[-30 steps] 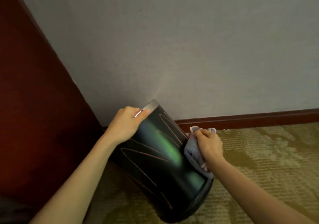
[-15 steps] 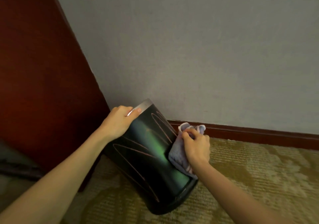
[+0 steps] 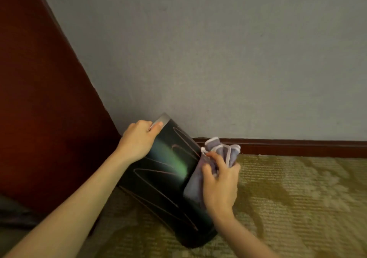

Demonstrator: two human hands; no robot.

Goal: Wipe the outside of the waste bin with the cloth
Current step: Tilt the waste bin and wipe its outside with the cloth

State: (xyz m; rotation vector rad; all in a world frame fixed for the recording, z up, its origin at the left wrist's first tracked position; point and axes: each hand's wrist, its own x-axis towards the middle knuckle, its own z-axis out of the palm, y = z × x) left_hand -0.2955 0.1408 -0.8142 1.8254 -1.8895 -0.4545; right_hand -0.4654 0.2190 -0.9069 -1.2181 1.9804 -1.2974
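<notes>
Head view: my left hand (image 3: 137, 140) grips the left-leaning glossy black cylindrical waste bin (image 3: 164, 178), my right hand (image 3: 220, 184) clutching the bunched grey cloth (image 3: 224, 150) against its right flank.

Both bare forearms stretch forward and down. The left hand (image 3: 139, 140) curls over the rim of the waste bin (image 3: 158, 178), thumb lying along the edge. The right hand (image 3: 220, 182) bunches the cloth (image 3: 223, 150) in curled fingers, pressing it to the bin's side.
</notes>
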